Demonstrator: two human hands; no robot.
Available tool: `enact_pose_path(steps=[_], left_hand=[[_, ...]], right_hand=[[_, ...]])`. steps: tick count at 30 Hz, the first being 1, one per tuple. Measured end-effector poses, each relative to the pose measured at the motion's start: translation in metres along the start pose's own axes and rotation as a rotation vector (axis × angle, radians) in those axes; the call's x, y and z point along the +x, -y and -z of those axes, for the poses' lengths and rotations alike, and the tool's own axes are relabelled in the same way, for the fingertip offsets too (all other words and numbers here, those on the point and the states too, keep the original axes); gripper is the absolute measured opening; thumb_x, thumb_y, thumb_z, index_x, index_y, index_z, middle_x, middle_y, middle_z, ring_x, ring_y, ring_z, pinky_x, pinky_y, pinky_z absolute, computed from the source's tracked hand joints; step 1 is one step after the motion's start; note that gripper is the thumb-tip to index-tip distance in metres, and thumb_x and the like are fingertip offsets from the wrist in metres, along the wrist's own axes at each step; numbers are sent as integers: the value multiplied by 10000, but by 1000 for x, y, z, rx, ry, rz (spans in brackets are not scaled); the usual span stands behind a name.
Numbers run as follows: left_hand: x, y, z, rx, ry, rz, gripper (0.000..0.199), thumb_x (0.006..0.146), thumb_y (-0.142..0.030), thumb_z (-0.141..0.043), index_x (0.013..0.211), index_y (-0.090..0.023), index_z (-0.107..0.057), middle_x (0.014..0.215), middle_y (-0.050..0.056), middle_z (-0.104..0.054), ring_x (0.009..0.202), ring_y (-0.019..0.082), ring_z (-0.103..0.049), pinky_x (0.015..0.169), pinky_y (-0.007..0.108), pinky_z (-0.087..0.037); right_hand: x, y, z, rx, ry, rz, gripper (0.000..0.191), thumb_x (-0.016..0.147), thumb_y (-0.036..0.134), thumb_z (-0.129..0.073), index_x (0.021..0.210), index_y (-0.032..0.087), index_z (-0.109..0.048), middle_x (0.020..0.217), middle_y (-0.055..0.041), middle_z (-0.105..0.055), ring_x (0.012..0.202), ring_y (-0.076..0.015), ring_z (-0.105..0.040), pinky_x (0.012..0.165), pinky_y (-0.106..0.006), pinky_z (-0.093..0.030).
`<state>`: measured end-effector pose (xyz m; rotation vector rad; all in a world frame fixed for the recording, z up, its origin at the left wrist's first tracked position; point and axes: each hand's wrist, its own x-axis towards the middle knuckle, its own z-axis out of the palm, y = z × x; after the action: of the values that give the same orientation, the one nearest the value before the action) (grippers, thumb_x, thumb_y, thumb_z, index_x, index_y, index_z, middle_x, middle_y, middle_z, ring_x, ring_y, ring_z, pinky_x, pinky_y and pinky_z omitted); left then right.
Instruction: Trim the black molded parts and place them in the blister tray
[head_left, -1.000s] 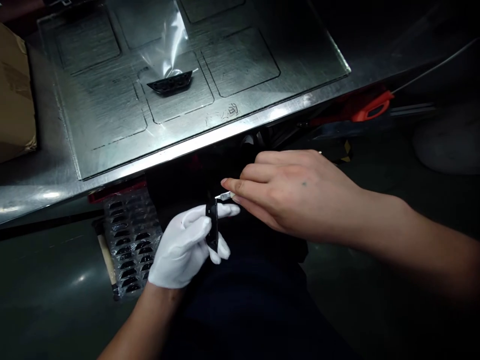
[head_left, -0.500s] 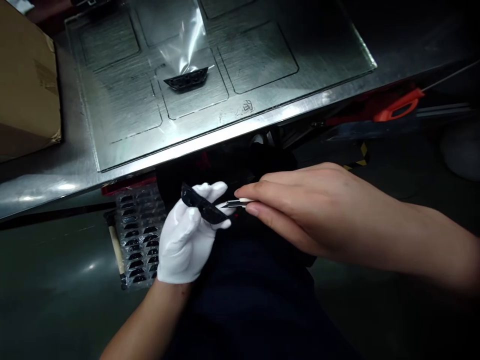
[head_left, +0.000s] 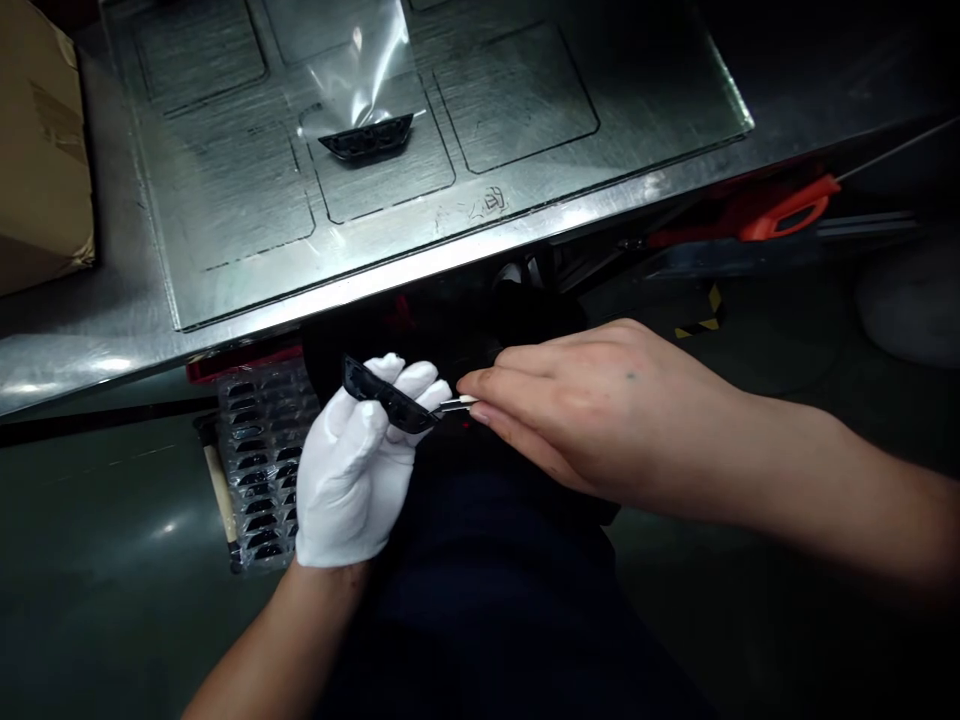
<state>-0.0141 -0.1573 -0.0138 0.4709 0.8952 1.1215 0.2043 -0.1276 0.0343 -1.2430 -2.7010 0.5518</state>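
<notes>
Left hand gripping one black part — right hand pinching one slim tool.

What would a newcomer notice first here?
First, the white-gloved left hand, left of centre, gripping a black part. Then the bare right hand, right of centre, with a slim tool at that part's end. The orange handle stands out at upper right.

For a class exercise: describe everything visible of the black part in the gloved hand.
The black part is narrow, glossy, plastic-looking, with slanted ends and apparent recesses. The gloved left hand holds it aslant, right end lower in view, thumb against it. A thin tool in the right hand points at that end; contact is unclear.
</notes>
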Motion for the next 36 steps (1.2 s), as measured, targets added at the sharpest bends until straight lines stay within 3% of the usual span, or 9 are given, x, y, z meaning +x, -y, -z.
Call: enact_pose_path(steps=[7,12,18,22,26,28,32,34,36], left_hand=[[2,3,2,26,9,-53,210,971,-240,-702,1167,-181,-744,1139,81,-784,1040,214,-760,974,341,-619],[0,8,2,72,-8,-111,212,957,-230,-727,1166,-200,-748,1152,89,-787,1056,235,-763,962,382,-636],[-2,15,-2,207,-21,-288,243,928,-164,-754,1169,-194,-766,1136,81,-798,1078,253,-764,1029,421,-617],[-2,17,3,204,-70,-279,251,923,-196,-768,1174,-211,-767,1163,86,-793,1105,269,-758,1031,432,-617],[-3,20,13,198,-232,-110,348,887,-278,-813,1221,-212,-744,1230,129,-773,1145,320,-741,1011,442,-625],[0,24,15,183,-270,-55,426,830,-342,-863,1211,-192,-744,1217,152,-775,1132,363,-740,1000,485,-627],[5,29,6,187,-280,8,544,717,-432,-934,1158,-164,-761,1161,169,-788,1095,416,-744,939,538,-650],[5,33,3,228,-283,28,546,697,-457,-943,1122,-159,-773,1141,169,-793,1076,410,-752,908,500,-667],[6,37,6,255,-283,56,557,677,-475,-953,1098,-156,-775,1130,167,-796,1067,401,-756,892,462,-676]], right_hand=[[-3,-2,-2,-34,10,16,319,1080,389,-467,1125,249,-750,822,-20,-732,692,-184,-665,573,-294,-375],[-5,-2,-3,5,-6,3,279,1068,346,-495,1105,248,-753,771,-13,-706,644,-175,-647,559,-300,-378],[-7,3,-10,84,-42,-20,260,1068,349,-520,1097,233,-751,797,-23,-715,652,-174,-661,556,-294,-404],[-11,2,-11,131,-95,-39,269,1076,333,-521,1170,214,-743,859,-27,-738,709,-171,-685,605,-295,-462],[-4,-38,-5,106,-309,-166,334,1078,250,-495,1352,182,-674,1060,-64,-748,904,-188,-701,767,-307,-531],[10,-76,3,7,-436,-274,358,1062,218,-504,1372,176,-678,1112,-92,-735,996,-228,-681,846,-351,-531],[45,-154,24,-63,-643,-486,325,995,169,-567,1242,185,-777,1091,-117,-735,1026,-304,-635,943,-473,-493],[53,-173,28,-29,-722,-531,318,960,156,-602,1215,187,-789,1118,-121,-738,1066,-320,-621,985,-499,-478],[47,-173,23,-22,-784,-528,359,960,188,-613,1295,186,-743,1238,-119,-716,1169,-312,-598,1053,-482,-463]])
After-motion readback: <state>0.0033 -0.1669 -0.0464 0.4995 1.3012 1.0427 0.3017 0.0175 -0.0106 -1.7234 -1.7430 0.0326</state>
